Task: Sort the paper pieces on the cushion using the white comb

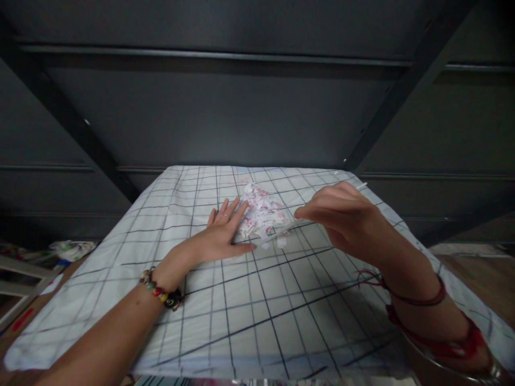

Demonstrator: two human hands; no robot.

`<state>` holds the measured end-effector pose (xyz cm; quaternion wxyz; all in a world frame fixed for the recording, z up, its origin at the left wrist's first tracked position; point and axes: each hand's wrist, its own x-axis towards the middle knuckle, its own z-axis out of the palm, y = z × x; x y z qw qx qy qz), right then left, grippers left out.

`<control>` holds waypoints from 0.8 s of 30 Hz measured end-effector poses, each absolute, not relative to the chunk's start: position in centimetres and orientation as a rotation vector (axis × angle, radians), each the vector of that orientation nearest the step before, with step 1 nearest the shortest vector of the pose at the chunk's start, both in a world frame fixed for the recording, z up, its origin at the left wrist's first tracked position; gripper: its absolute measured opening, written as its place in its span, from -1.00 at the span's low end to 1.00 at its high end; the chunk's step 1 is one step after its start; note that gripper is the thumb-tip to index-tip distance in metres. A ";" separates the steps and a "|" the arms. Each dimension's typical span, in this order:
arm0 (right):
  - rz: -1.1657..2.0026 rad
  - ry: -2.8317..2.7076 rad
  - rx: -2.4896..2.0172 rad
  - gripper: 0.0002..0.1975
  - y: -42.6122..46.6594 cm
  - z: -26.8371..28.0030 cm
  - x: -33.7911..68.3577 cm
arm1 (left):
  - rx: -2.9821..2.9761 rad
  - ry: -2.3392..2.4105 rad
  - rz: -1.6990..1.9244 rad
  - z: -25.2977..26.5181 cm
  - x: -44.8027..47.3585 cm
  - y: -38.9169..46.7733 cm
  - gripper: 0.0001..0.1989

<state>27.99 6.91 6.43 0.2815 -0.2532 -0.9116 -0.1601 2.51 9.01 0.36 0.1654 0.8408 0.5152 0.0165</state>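
Observation:
A loose pile of torn paper scraps (263, 212), white with pink and red marks, lies on the checked tablecloth (225, 321). My left hand (223, 230) rests palm down against the pile's left side, fingers and thumb spread. Over to the right, my right hand (341, 217) is closed around a thin whitish stick (281, 231), whose exact kind is unclear. One end pokes out behind the hand; the other slants down along the near side of the scraps. A few scraps lie close to that end.
Behind the table stands a dark grey panelled wall (225, 112). At the lower left are a pale chair (20, 287) and a crumpled light-coloured bundle (72, 249). A shiny rounded rim (499, 372) shows at the bottom right, beside my forearm.

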 end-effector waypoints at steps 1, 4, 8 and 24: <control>-0.454 -2.429 -0.663 -0.67 6.9 6.4 27.8 | 2.381 1.466 0.075 0.5 2.5 9.0 -0.07; -0.483 -2.408 -0.621 -0.68 6.7 6.1 27.2 | 2.340 1.547 0.175 0.6 2.2 9.4 -0.23; -0.441 -2.441 -0.571 -0.69 6.5 5.8 26.7 | 2.361 1.775 0.142 0.5 1.1 10.1 -0.27; -0.467 -2.434 -0.446 -0.71 5.5 5.4 24.7 | 2.232 1.820 -0.313 0.8 -1.8 10.2 0.03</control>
